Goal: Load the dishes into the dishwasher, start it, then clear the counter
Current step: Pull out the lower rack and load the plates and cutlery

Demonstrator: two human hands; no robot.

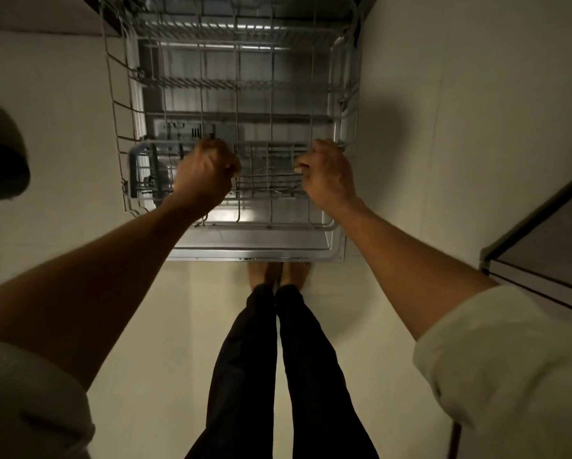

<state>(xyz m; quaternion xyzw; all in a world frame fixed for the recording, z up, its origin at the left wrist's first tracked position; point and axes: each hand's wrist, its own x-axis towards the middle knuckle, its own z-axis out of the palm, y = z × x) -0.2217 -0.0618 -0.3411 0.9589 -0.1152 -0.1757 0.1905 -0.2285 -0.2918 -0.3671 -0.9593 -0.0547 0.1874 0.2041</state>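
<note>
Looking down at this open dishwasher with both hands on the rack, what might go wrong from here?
The bare feet stand right at the edge of the open dishwasher door, so a step forward could bang toes or shins. Both the left hand and right hand are curled around wires of the empty rack; a sudden slide might pinch fingers. The dim light makes misjudging easy.

Grey coated-wire rack (238,104), shiny steel door (254,250), matt pale floor (178,326), soft cloth sleeve (496,362)

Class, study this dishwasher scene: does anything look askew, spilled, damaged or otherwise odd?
Nothing stands out. The left hand and right hand grip the front of the empty wire rack, which sits level above the open door; no spill or damage shows.
</note>
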